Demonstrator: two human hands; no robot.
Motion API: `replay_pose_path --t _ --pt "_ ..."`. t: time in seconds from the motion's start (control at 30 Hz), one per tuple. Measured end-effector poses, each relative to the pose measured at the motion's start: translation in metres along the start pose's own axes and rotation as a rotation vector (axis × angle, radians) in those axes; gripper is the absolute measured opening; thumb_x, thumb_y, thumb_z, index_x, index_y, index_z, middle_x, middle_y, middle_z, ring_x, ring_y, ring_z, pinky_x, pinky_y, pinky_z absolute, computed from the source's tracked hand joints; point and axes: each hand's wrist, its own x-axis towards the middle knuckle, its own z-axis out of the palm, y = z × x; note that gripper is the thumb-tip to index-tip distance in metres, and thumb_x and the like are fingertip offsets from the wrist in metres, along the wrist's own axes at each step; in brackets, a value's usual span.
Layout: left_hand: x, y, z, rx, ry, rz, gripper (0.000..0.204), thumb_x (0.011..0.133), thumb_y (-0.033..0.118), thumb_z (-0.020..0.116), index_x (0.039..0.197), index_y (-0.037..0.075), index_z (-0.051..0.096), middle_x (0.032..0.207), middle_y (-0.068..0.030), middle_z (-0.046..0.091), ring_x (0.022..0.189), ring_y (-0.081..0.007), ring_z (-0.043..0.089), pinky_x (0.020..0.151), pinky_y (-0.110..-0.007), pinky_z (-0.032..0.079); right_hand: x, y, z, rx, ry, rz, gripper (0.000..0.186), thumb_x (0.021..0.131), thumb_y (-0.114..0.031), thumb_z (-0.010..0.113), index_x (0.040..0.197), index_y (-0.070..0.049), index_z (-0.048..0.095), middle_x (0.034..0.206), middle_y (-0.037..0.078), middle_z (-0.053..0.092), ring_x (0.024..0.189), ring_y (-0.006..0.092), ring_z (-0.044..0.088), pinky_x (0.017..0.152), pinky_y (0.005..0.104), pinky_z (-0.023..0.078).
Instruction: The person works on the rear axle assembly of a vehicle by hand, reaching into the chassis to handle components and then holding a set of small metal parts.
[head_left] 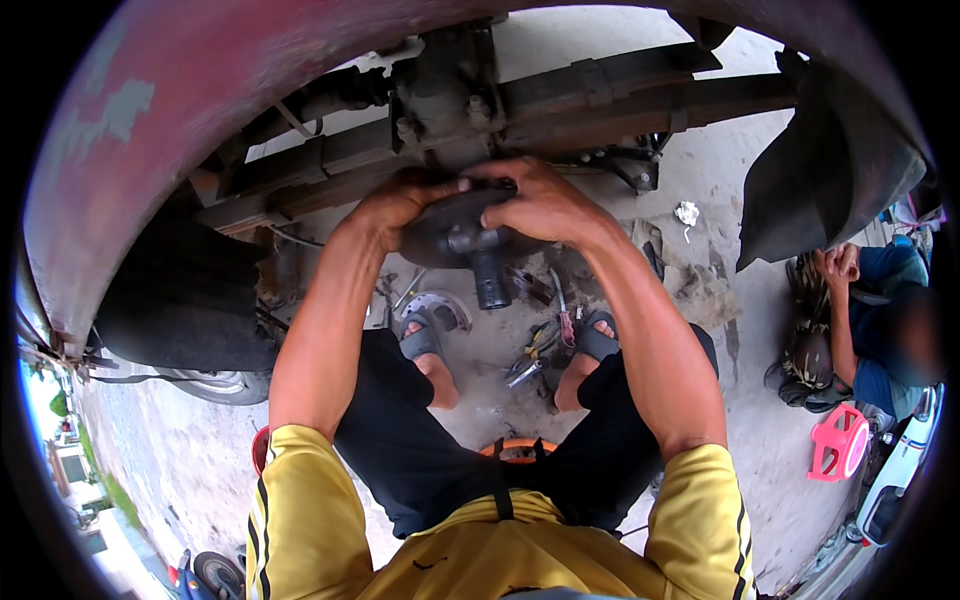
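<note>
While both bare hands grasp it, the dark, rounded metal part with a short black tubular stub (490,285) sits between them, just below the brown layered metal beams (600,130). The left hand (405,208) is closed over its upper left edge; the right hand (538,205) clasps the opposite side, thumb across the front. Whether it rests on anything behind cannot be told.

If either grip slips on the smooth, dirty-looking surface, the part could tilt or drop towards the grey open-toed sandals (597,342) below the hands; its likely weight would make that worse. Fingers hidden behind it could also be pinched against the beams. Below the right hand, the screwdriver with a red handle (567,328) could roll underfoot.

As for containers, none can be made out clearly: a red curved rim (261,450), well below the left hand, may be a bowl or stool, its inside hidden.
</note>
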Motion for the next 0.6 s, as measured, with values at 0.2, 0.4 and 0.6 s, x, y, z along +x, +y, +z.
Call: replay_pose_path --t 0.2,0.4,0.6 --pt "-0.006 0.004 -0.003 0.016 -0.024 0.023 0.049 0.082 0.027 0.079 0.116 -0.005 0.063 0.101 -0.0138 0.069 0.086 -0.0222 0.069 0.077 -0.035 0.056 -0.006 -0.012 -0.007 0.068 -0.027 0.000 0.059 0.069 -0.013 0.072 0.126 -0.002 0.061 0.114 0.018 0.067 0.106 0.0233 0.063 0.092 0.0320 0.048" --pt "0.002 -0.005 -0.003 0.011 0.013 0.009 0.047 0.082 0.027 0.078 0.114 -0.004 0.065 0.105 -0.0145 0.069 0.089 -0.0218 0.068 0.078 -0.035 0.056 -0.003 -0.007 -0.004 0.063 -0.031 0.003 0.061 0.066 -0.020 0.071 0.125 -0.004 0.063 0.122 0.022 0.063 0.114 0.0295 0.061 0.096 0.0327 0.047" --pt "0.005 -0.004 -0.008 -0.019 -0.013 -0.003 0.045 0.084 0.024 0.077 0.114 -0.006 0.062 0.104 -0.0155 0.069 0.087 -0.0217 0.069 0.076 -0.034 0.058 -0.002 -0.008 -0.006 0.083 -0.047 0.007 0.061 0.067 -0.016 0.071 0.126 -0.003 0.062 0.119 0.020 0.065 0.110 0.0280 0.062 0.094 0.0325 0.048"
